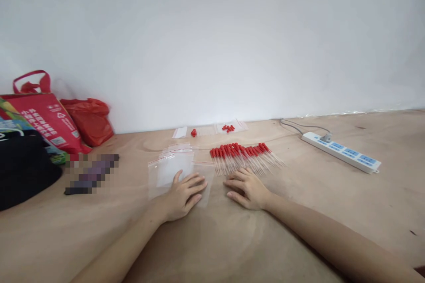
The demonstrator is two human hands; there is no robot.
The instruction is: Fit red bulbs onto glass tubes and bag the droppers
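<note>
My left hand (186, 194) rests with its fingers apart on the clear zip bags (156, 185), which overlap one another and have red lines near the top; a white sheet shows inside or under them. On the wooden table (212, 247), my right hand (247, 189) lies with loosely spread fingers and nothing in them. Just beyond it, a row of thin pale sticks with red tips (235, 150) lies side by side, red ends toward the wall. Behind these, small red pieces (228, 128) lie on a clear bag, and another small red piece (194, 133) is to their left.
A white power strip (341, 152) with a grey cable plugged in lies at right. To the left are a red shopping bag (49, 119), a red plastic bag (89, 119), a black fabric item (26, 168) and a blurred-out flat object (94, 174). A white wall (212, 44) rises behind.
</note>
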